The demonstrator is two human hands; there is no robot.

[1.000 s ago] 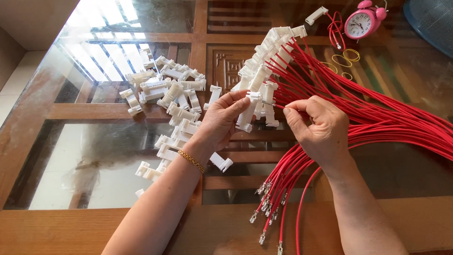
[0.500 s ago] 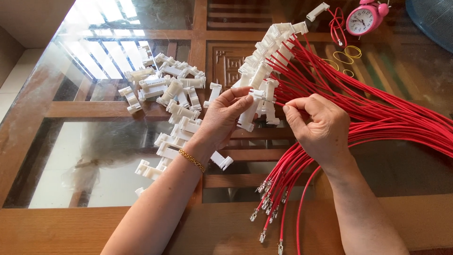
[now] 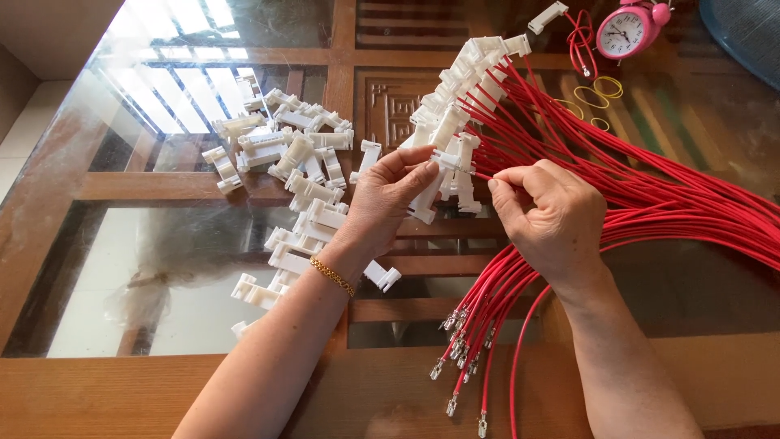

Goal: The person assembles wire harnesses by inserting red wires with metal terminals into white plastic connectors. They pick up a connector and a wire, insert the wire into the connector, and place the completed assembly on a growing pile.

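My left hand point(image 3: 392, 195) pinches a white plastic connector point(image 3: 448, 159) between thumb and fingers above the glass table. My right hand point(image 3: 546, 213) pinches a red wire point(image 3: 484, 175) with its tip right at that connector. Behind them lies a row of white connectors fitted on red wires point(image 3: 455, 106). A thick bundle of red wires point(image 3: 674, 203) fans out to the right. Loose wire ends with metal terminals point(image 3: 459, 354) hang below my right hand.
A heap of loose white connectors point(image 3: 284, 162) lies left of my hands on the glass-topped wooden table point(image 3: 122, 268). A pink alarm clock point(image 3: 627, 31) stands at the back right, with yellow rubber bands point(image 3: 597, 93) near it. A blue object point(image 3: 751, 28) fills the far right corner.
My hands have stayed close together; the right hand has brought the red wire's tip up to the connector held by the left.
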